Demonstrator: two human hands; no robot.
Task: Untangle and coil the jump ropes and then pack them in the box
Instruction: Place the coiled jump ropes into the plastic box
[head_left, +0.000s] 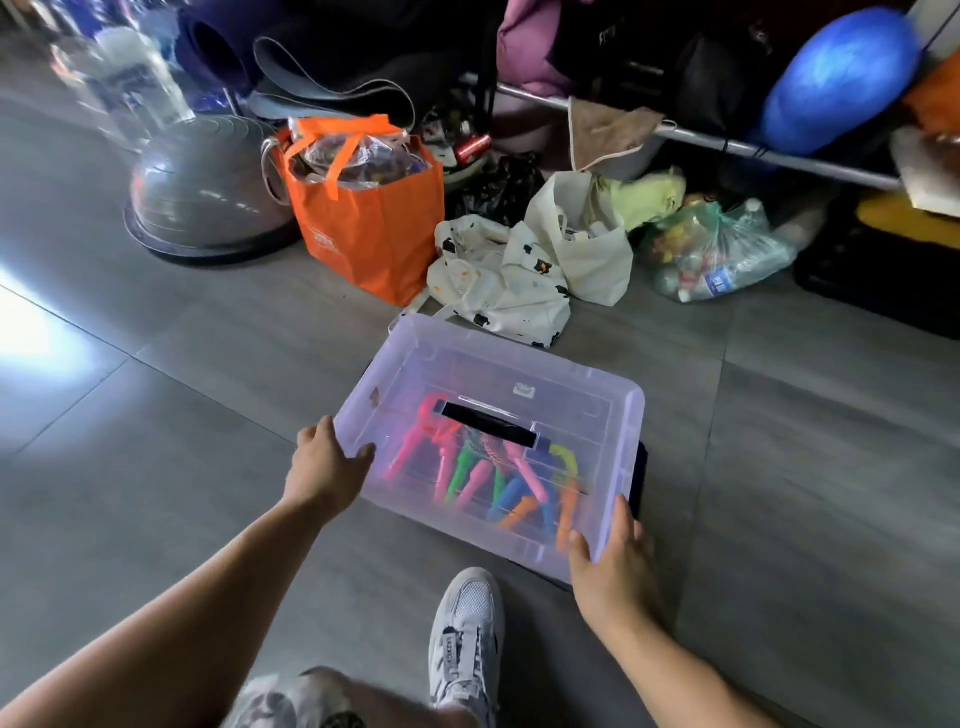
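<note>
Down on a grey tiled floor (156, 415) sits a clear, lilac-tinted plastic box (618, 410), rectangular with rounded corners and a thick rim. A see-through lid covers it, crossed by a strip of black tape (488, 425). Through the plastic show the jump ropes (483, 467): smooth, bright handles in pink, green, blue, orange and yellow, lying packed together on the bottom. The left hand (324, 465) curls its fingers over the near left corner of the box. The right hand (613, 561) clasps the near right corner, thumb on top. A white mesh sneaker (467, 629) stands near the box's near edge. Beyond the box, at the far side, lie an orange fabric bag (374, 223), crumpled white cloth bags (509, 280), a grey rubbery half-dome (202, 192) and a shiny blue ball (836, 78).
</note>
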